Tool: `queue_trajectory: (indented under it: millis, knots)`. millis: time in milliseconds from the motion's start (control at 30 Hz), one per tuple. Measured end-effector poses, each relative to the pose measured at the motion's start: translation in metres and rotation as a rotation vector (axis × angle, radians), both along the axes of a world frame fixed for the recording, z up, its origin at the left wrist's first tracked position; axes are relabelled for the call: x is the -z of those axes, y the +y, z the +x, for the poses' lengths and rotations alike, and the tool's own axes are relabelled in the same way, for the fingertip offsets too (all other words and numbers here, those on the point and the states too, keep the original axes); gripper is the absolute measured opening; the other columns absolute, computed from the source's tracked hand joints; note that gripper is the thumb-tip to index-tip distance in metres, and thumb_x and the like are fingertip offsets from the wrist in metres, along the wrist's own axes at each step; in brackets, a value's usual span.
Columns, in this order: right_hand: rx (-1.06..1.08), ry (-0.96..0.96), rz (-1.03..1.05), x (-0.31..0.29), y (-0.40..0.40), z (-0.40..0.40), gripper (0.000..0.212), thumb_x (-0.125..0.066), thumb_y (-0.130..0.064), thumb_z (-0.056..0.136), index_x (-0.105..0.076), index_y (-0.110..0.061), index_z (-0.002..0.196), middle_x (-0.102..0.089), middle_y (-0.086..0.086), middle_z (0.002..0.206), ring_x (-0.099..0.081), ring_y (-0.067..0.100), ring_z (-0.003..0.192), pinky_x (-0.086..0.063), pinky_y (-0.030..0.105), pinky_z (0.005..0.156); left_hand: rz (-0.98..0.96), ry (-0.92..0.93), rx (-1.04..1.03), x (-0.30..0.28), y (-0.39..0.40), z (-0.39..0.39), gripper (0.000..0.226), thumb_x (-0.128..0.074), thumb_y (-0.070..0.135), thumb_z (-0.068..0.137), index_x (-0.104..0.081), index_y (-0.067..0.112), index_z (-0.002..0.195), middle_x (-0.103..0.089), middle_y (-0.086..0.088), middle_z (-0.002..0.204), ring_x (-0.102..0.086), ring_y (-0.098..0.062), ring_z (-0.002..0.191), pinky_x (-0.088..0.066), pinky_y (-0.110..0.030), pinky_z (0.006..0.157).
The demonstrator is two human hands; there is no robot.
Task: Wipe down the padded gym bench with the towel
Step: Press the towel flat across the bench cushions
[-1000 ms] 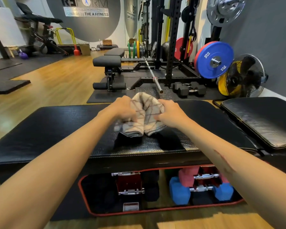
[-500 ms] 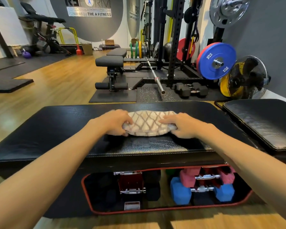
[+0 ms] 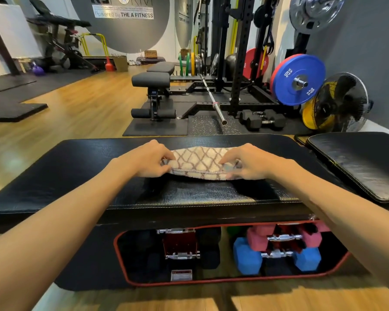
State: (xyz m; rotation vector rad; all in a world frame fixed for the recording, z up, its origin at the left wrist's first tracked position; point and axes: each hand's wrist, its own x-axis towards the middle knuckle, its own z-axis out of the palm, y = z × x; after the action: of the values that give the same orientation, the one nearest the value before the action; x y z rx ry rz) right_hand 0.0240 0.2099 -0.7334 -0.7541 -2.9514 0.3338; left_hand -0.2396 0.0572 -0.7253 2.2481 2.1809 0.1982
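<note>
A cream towel with a brown diamond pattern lies folded flat on the black padded bench, near the middle of its top. My left hand pinches the towel's left end with curled fingers. My right hand pinches its right end the same way. Both forearms reach over the bench's near edge. A dull streak shows on the padding just in front of the towel.
A second black pad lies close on the right. Under the bench a red-rimmed rack holds blue and pink dumbbells. Beyond stand another bench, a barbell, weight plates and a floor fan on wood flooring.
The towel, bunched up above the bench a second ago, now lies spread flat on the padding. Both hands have moved apart to its two ends.
</note>
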Motion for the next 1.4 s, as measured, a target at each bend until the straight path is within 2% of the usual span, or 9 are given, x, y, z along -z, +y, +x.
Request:
queue_trajectory:
  millis: [67, 167, 333, 500, 600, 833, 967, 1100, 1400]
  knots:
    - [0.019, 0.111, -0.021, -0.001, 0.003, 0.001, 0.022, -0.070, -0.029, 0.091, -0.075, -0.020, 0.111, -0.074, -0.006, 0.097, -0.062, -0.009, 0.067, -0.048, 0.009, 0.063, 0.067, 0.040, 0.018, 0.001, 0.000, 0.001, 0.018, -0.053, 0.019, 0.088, -0.069, 0.017, 0.098, -0.059, 0.006, 0.063, -0.058, -0.019, 0.066, -0.049, -0.035, 0.069]
    - [0.062, 0.262, 0.031, 0.002, 0.003, 0.000, 0.017, -0.059, -0.022, 0.098, -0.075, -0.018, 0.103, -0.060, -0.024, 0.069, -0.054, 0.000, 0.051, -0.036, 0.015, 0.052, 0.118, 0.063, 0.002, 0.007, 0.001, 0.003, 0.024, -0.043, 0.019, 0.095, -0.053, 0.019, 0.116, -0.056, 0.003, 0.074, -0.057, -0.024, 0.077, -0.046, -0.038, 0.070]
    - [0.081, 0.110, 0.087, 0.006, -0.006, -0.005, 0.032, -0.058, -0.045, 0.095, -0.062, -0.024, 0.120, -0.069, 0.003, 0.102, -0.059, 0.013, 0.079, -0.046, 0.033, 0.068, 0.136, 0.197, 0.101, 0.016, 0.003, 0.010, 0.058, -0.052, 0.061, 0.087, -0.049, 0.022, 0.129, -0.060, 0.002, 0.121, -0.058, -0.022, 0.107, -0.046, -0.036, 0.086]
    - [0.030, -0.170, 0.312, 0.005, -0.030, -0.022, 0.089, -0.048, -0.084, 0.076, -0.036, -0.032, 0.147, -0.056, 0.013, 0.128, -0.054, 0.035, 0.117, -0.045, 0.046, 0.095, 0.214, 0.325, 0.212, 0.014, 0.010, 0.027, 0.036, -0.054, 0.043, 0.088, -0.057, 0.020, 0.116, -0.063, 0.002, 0.105, -0.060, -0.022, 0.098, -0.048, -0.036, 0.077]
    - [0.018, -0.189, 0.404, 0.008, -0.035, -0.029, 0.067, -0.046, -0.069, 0.090, -0.040, -0.033, 0.145, -0.056, 0.014, 0.129, -0.054, 0.036, 0.120, -0.044, 0.047, 0.096, 0.202, 0.282, 0.187, 0.007, 0.011, 0.030, 0.021, -0.050, 0.036, 0.092, -0.061, 0.020, 0.098, -0.066, 0.002, 0.089, -0.061, -0.024, 0.088, -0.046, -0.035, 0.068]
    - [0.014, -0.067, 0.215, -0.002, -0.028, -0.029, 0.037, -0.038, -0.041, 0.104, -0.065, -0.019, 0.116, -0.068, 0.013, 0.109, -0.057, 0.038, 0.106, -0.041, 0.040, 0.081, 0.064, 0.108, 0.077, -0.004, 0.013, 0.030, 0.023, -0.051, 0.027, 0.096, -0.060, 0.015, 0.079, -0.066, -0.006, 0.075, -0.058, -0.031, 0.078, -0.048, -0.041, 0.071]
    - [0.042, -0.048, 0.093, -0.007, -0.027, -0.032, 0.035, -0.041, -0.040, 0.103, -0.070, -0.021, 0.100, -0.069, 0.007, 0.096, -0.056, 0.032, 0.095, -0.037, 0.036, 0.072, 0.047, 0.104, -0.005, -0.003, 0.015, 0.029, 0.021, -0.054, 0.017, 0.087, -0.065, 0.015, 0.105, -0.068, -0.011, 0.098, -0.059, -0.034, 0.099, -0.048, -0.039, 0.074]
    - [0.103, 0.033, 0.030, -0.009, -0.027, -0.033, 0.040, -0.044, -0.030, 0.099, -0.050, -0.018, 0.061, -0.051, 0.001, 0.063, -0.046, 0.025, 0.071, -0.027, 0.031, 0.056, 0.046, 0.165, -0.167, -0.002, 0.012, 0.019, 0.013, -0.061, 0.018, 0.085, -0.064, 0.024, 0.096, -0.061, -0.007, 0.098, -0.059, -0.032, 0.101, -0.040, -0.033, 0.068]
    - [0.078, -0.010, 0.092, -0.002, -0.019, -0.020, 0.039, -0.072, -0.042, 0.087, -0.057, -0.023, 0.118, -0.055, 0.000, 0.102, -0.054, 0.025, 0.096, -0.046, 0.040, 0.080, 0.199, -0.316, -0.162, -0.025, 0.011, -0.005, 0.021, -0.058, 0.004, 0.087, -0.062, 0.022, 0.078, -0.068, -0.007, 0.087, -0.062, -0.026, 0.086, -0.051, -0.037, 0.066]
